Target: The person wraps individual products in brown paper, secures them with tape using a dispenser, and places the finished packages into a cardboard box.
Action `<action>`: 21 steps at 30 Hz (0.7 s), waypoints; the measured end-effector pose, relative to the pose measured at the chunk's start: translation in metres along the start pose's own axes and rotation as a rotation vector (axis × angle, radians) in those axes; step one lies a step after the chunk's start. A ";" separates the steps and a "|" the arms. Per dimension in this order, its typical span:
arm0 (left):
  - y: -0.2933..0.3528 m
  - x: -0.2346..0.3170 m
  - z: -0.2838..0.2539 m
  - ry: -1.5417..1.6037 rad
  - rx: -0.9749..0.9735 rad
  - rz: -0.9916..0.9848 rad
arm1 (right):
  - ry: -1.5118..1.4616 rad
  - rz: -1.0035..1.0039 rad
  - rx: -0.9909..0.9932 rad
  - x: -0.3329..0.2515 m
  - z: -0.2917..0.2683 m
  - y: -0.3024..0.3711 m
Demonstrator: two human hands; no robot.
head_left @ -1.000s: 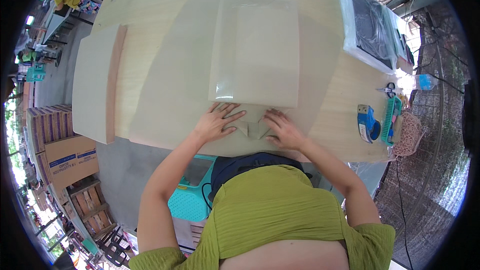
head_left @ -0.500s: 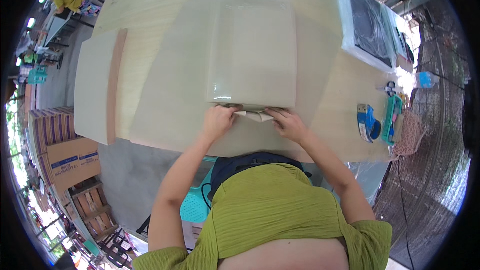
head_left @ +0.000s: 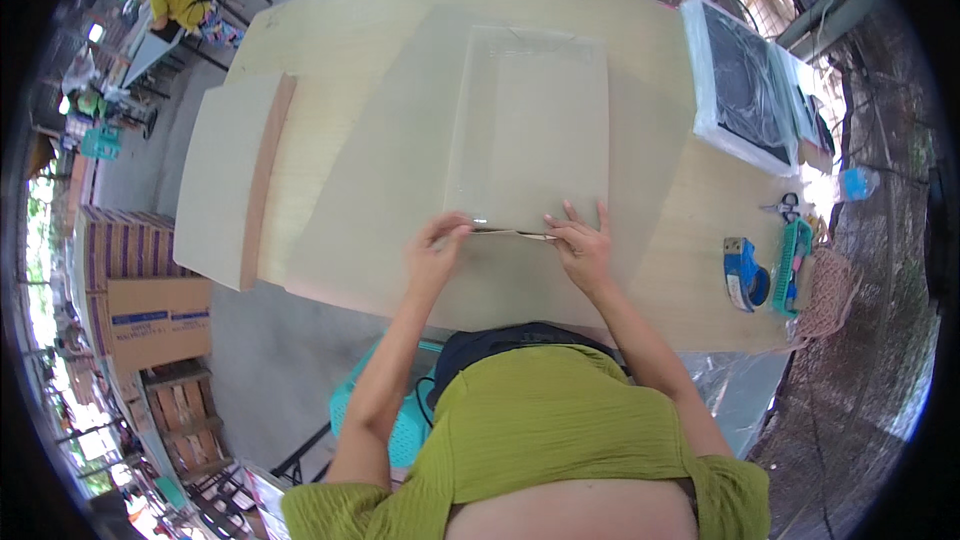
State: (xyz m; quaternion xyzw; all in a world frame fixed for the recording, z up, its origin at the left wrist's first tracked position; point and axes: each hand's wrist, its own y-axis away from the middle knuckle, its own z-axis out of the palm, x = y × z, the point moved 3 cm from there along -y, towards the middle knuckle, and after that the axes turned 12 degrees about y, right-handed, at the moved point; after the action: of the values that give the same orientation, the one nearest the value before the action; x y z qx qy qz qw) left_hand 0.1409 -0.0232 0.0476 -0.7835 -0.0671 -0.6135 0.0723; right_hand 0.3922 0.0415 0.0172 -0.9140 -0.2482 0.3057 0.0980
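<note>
A flat, beige, rectangular package [head_left: 545, 130] with shiny patches on its surface lies on the table in front of me. At its near end a thin folded flap [head_left: 508, 233] sticks out toward me. My left hand [head_left: 436, 248] is closed at the left corner of this flap, thumb and fingers pinching its edge. My right hand [head_left: 583, 255] pinches the flap's right part between thumb and index finger, while its other fingers stretch up over the package's near right corner. What lies inside the package is hidden.
A beige slab [head_left: 228, 180] lies on the table's left. To the right are a plastic-wrapped dark panel [head_left: 745, 90], scissors [head_left: 788, 207], a blue tape dispenser [head_left: 740, 275] and a green basket [head_left: 793, 265]. A teal stool [head_left: 405, 425] stands beside me. Stacked cartons [head_left: 160, 320] are at left.
The flap, raised and spread in a folded peak before, is now pressed into a thin, nearly straight line. My right hand's outer fingers have spread upward. The whole view has shifted.
</note>
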 end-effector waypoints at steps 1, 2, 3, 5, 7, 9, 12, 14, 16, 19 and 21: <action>0.002 0.010 -0.013 -0.082 0.124 0.100 | -0.032 0.032 0.005 0.000 0.001 -0.003; 0.009 0.018 -0.021 -0.158 0.268 0.193 | -0.065 0.046 -0.005 0.000 0.000 -0.004; 0.008 0.021 -0.017 -0.395 0.119 0.280 | -0.096 0.065 -0.028 -0.002 -0.002 -0.002; 0.000 0.022 -0.005 -0.864 -0.187 0.444 | -0.155 0.095 -0.072 -0.002 -0.007 0.000; -0.009 -0.015 -0.003 -0.828 -0.267 0.513 | -0.173 0.095 -0.068 -0.002 -0.014 0.001; -0.011 -0.025 0.002 -0.781 -0.341 0.549 | -0.180 0.110 -0.068 0.004 -0.018 0.007; -0.010 -0.031 0.006 -0.759 -0.384 0.557 | -0.177 0.121 -0.069 0.007 -0.020 0.012; -0.007 -0.030 0.006 -0.812 -0.388 0.562 | -0.175 0.132 -0.067 0.006 -0.021 0.015; -0.004 -0.025 0.014 -0.842 -0.278 0.593 | -0.158 0.128 -0.052 0.007 -0.020 0.014; 0.000 0.005 0.032 -0.849 -0.228 0.532 | -0.160 0.148 -0.042 0.012 -0.020 0.018; 0.000 0.018 0.044 -0.715 -0.224 0.530 | -0.161 0.136 -0.051 0.009 -0.024 0.014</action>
State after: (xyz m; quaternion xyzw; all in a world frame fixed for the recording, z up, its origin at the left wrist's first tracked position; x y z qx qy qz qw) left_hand 0.1870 -0.0138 0.0548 -0.9392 0.1817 -0.2683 0.1137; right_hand 0.4184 0.0330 0.0270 -0.9034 -0.2001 0.3778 0.0336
